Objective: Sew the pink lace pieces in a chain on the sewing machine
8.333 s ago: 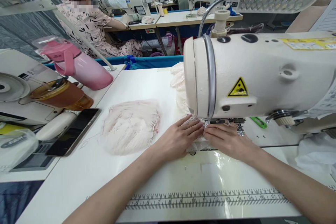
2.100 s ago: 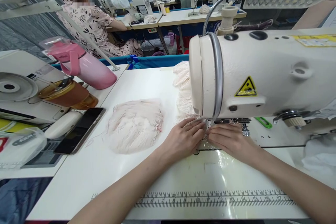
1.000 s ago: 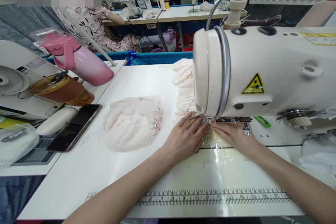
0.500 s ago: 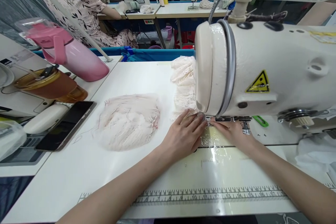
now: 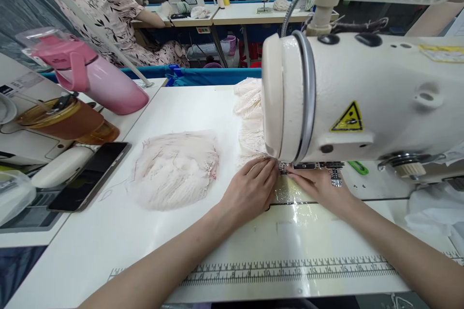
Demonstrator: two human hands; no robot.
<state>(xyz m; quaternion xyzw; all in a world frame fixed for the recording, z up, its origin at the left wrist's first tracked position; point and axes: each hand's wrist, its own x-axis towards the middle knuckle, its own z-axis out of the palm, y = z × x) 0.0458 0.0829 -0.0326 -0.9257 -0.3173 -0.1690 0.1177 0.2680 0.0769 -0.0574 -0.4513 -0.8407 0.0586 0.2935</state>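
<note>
A strip of gathered, pale pink lace fabric [image 5: 251,120] runs along the left side of the sewing machine head [image 5: 290,96] and is partly hidden behind it. At its near end my left hand [image 5: 250,186] is closed, fingers drawn together and bent down on the fabric; the fingertips are partly hidden by the machine. My right hand [image 5: 321,186] lies to the right of the presser foot area [image 5: 284,168], thumb and forefinger pressed together close to it. What those fingers hold is too small to make out. The needle is hidden.
A second pale pink lace piece [image 5: 177,169] lies flat on the white table [image 5: 145,256]. Leftward are a black phone [image 5: 89,176], an amber cup [image 5: 68,120] and a pink bottle [image 5: 97,77]. A green clip-like tool [image 5: 358,168] lies under the machine arm. Another person [image 5: 105,14] sits behind.
My left hand's fingers, spread on the fabric before, have drawn together and curled. My right hand stays by the presser foot. The whole view has shifted slightly.
</note>
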